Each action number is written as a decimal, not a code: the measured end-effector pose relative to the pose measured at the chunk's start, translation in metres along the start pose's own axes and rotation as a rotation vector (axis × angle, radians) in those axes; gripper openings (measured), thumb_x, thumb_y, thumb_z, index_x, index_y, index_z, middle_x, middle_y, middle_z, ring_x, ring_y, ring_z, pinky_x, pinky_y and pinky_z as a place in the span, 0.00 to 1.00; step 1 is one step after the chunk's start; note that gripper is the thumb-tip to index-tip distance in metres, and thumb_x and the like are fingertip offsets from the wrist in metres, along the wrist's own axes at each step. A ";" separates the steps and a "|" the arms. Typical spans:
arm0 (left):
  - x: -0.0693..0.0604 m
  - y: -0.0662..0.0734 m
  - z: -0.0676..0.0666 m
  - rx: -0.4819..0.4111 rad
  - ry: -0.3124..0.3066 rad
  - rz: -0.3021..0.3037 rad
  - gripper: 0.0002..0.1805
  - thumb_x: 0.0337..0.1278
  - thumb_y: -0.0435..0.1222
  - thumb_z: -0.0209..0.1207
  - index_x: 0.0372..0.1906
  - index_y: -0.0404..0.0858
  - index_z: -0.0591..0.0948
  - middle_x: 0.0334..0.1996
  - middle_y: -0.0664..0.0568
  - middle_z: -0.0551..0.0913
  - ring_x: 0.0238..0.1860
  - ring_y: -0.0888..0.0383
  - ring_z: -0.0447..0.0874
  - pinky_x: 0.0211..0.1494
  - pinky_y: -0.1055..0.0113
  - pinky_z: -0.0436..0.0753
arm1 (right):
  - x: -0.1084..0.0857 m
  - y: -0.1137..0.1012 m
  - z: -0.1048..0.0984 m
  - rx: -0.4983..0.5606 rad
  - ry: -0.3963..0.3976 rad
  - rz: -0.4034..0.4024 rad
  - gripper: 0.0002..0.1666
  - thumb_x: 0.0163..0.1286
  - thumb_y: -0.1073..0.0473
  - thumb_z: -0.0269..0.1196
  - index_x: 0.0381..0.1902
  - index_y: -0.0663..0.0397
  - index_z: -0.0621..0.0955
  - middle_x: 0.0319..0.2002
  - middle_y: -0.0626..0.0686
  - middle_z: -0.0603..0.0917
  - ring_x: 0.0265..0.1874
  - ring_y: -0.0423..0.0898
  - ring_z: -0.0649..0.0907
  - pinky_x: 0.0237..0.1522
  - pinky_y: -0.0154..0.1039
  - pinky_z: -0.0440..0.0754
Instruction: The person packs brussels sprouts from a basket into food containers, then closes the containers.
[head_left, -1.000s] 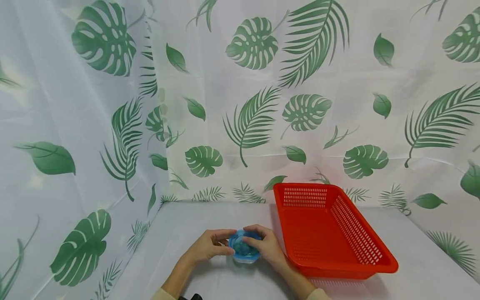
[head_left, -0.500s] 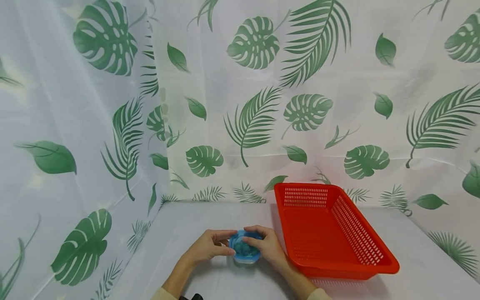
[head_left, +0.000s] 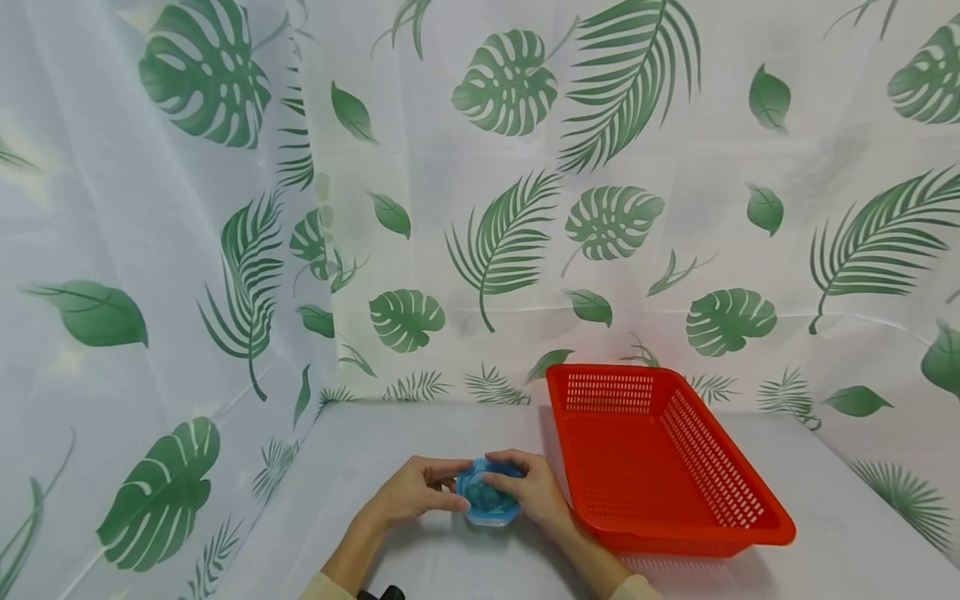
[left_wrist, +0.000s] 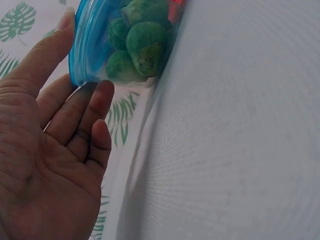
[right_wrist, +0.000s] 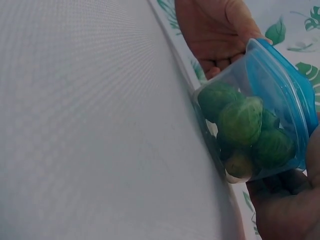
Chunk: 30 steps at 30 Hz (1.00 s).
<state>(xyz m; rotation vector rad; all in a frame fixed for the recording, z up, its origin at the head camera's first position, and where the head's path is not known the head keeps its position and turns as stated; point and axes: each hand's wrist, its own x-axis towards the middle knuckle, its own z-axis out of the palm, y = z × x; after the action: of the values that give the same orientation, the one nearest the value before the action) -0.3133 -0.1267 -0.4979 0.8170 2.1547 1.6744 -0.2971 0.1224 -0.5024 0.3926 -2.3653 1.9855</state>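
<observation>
A small clear plastic food container with a blue lid stands on the white table, between the two hands. Through its wall several green Brussels sprouts show, also in the left wrist view. On its left side the left hand grips the lid's edge, thumb at the near side and index finger at the far side. From the other side the right hand holds the container, its thumb lying across the lid and its fingers at the far rim. Part of the right hand's grip is hidden in the wrist views.
A red perforated plastic basket stands on the table just right of the right forearm. Behind and to the left hang white sheets printed with green leaves. A small black object shows at the bottom edge, near the left sleeve.
</observation>
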 end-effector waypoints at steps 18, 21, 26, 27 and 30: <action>0.001 0.006 -0.002 0.040 -0.002 -0.014 0.34 0.57 0.42 0.76 0.69 0.43 0.80 0.53 0.49 0.90 0.43 0.59 0.84 0.34 0.74 0.75 | 0.001 0.001 -0.001 -0.043 0.013 0.010 0.25 0.69 0.54 0.72 0.61 0.58 0.85 0.60 0.55 0.87 0.62 0.54 0.81 0.72 0.62 0.70; 0.002 0.006 -0.002 0.037 -0.011 -0.001 0.34 0.57 0.42 0.75 0.69 0.42 0.80 0.55 0.48 0.89 0.44 0.58 0.85 0.35 0.73 0.77 | 0.000 0.000 -0.001 -0.033 0.007 0.029 0.25 0.70 0.53 0.71 0.61 0.58 0.85 0.60 0.54 0.87 0.62 0.54 0.80 0.73 0.63 0.67; 0.001 0.002 -0.003 0.063 -0.006 0.014 0.33 0.58 0.43 0.75 0.69 0.44 0.81 0.57 0.47 0.88 0.45 0.59 0.86 0.39 0.71 0.81 | -0.001 -0.003 0.000 -0.028 -0.004 0.056 0.26 0.73 0.49 0.68 0.62 0.59 0.83 0.62 0.55 0.86 0.64 0.55 0.79 0.73 0.65 0.66; 0.001 0.002 -0.004 0.070 0.000 0.019 0.32 0.59 0.43 0.74 0.69 0.44 0.81 0.57 0.46 0.88 0.44 0.59 0.86 0.39 0.70 0.81 | -0.002 -0.004 0.000 -0.030 0.000 0.057 0.26 0.74 0.48 0.67 0.63 0.58 0.84 0.62 0.55 0.85 0.65 0.56 0.79 0.73 0.65 0.66; 0.000 0.003 -0.005 0.091 0.043 0.039 0.30 0.66 0.44 0.69 0.71 0.43 0.79 0.61 0.42 0.85 0.46 0.57 0.85 0.40 0.69 0.82 | -0.001 -0.008 0.002 -0.096 0.013 0.022 0.26 0.74 0.46 0.66 0.64 0.53 0.84 0.65 0.55 0.83 0.68 0.59 0.77 0.73 0.67 0.66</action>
<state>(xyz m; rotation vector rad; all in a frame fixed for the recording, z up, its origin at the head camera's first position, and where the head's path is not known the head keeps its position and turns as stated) -0.3151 -0.1303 -0.4933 0.8598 2.2726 1.6378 -0.2939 0.1194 -0.4956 0.3499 -2.4553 1.8680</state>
